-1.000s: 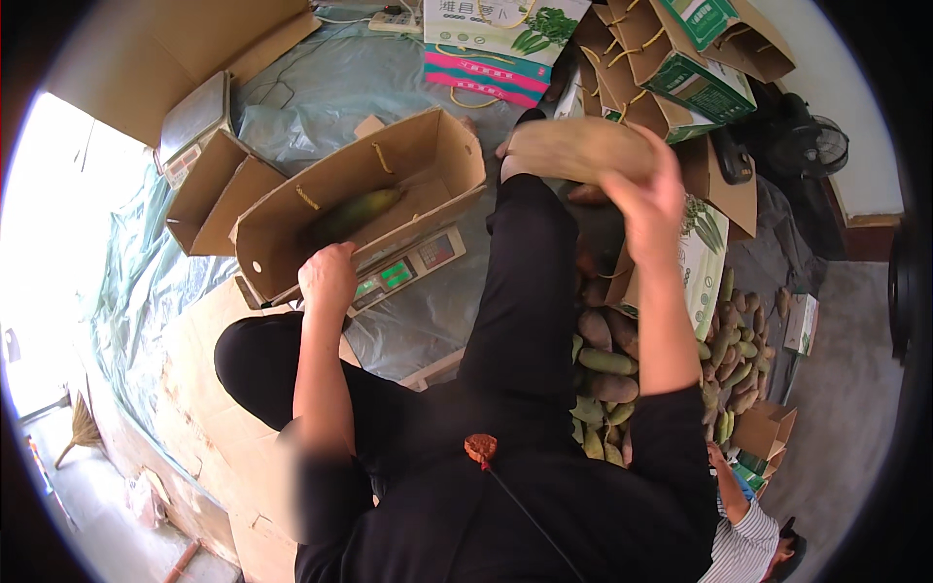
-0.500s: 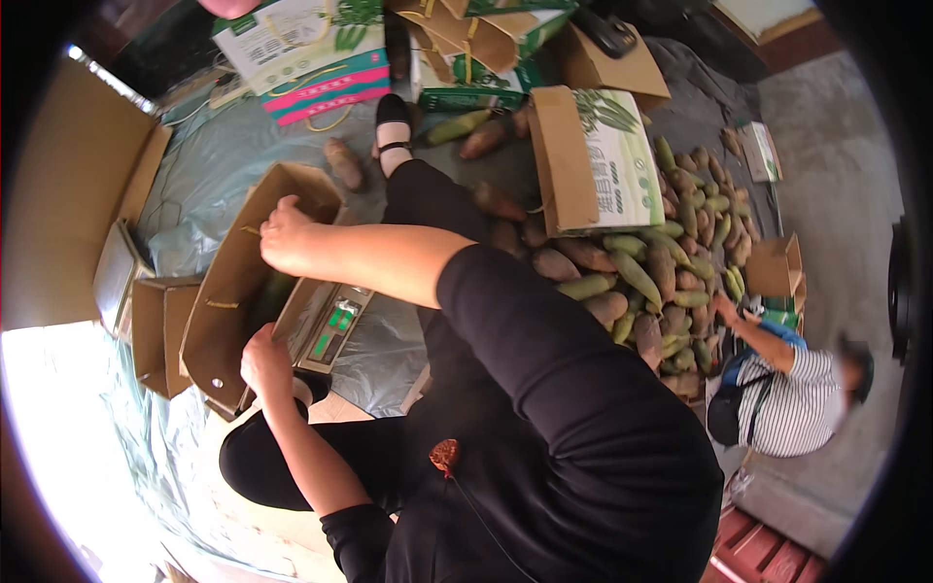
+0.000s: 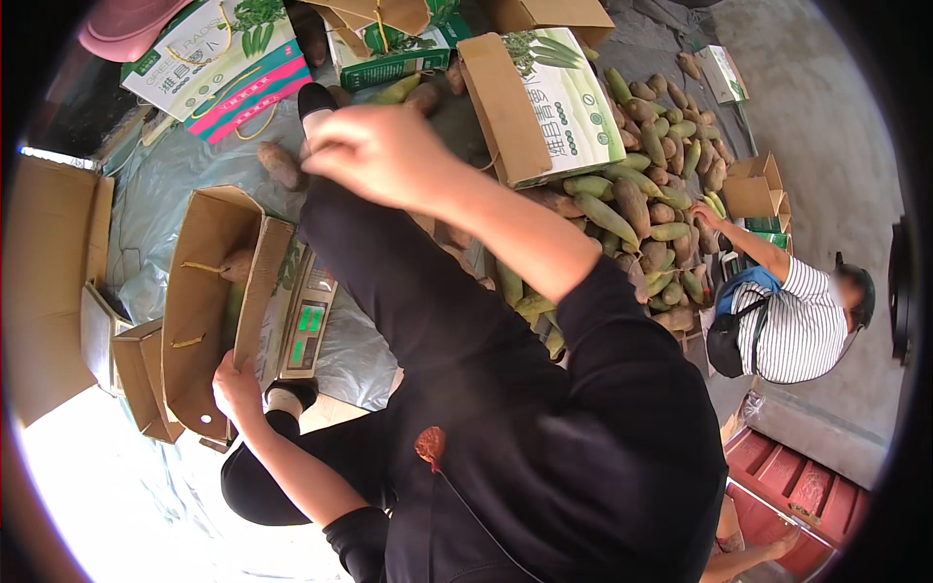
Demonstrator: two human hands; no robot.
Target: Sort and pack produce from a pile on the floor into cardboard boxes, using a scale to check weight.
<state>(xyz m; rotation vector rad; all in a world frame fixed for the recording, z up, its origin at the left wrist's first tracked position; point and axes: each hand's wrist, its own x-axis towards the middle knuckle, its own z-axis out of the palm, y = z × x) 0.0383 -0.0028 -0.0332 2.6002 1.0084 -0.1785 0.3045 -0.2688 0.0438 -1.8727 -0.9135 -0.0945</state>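
Note:
My left hand [image 3: 236, 391] grips the near edge of an open cardboard box [image 3: 209, 233] with yellow cord handles. A brownish radish [image 3: 236, 264] lies inside, with something green partly hidden beside it. The box rests against a scale [image 3: 309, 325] with a lit green display. My right hand [image 3: 374, 155] is raised above my knee, away from the box. Motion smears its fingers, so I cannot tell whether they hold anything. A single soil-coated radish [image 3: 280, 166] lies on the plastic sheet just left of it.
A large heap of green and brown radishes [image 3: 632, 209] spreads to the right. On it stands a white and green carton [image 3: 564, 107]. Printed boxes [image 3: 219, 68] stand at the far side. A person in a striped shirt [image 3: 797, 325] reaches toward the heap from the right.
My right hand has left the box and moved up and right. A radish now shows inside the box. My left hand stays at the box edge. The whole view has shifted.

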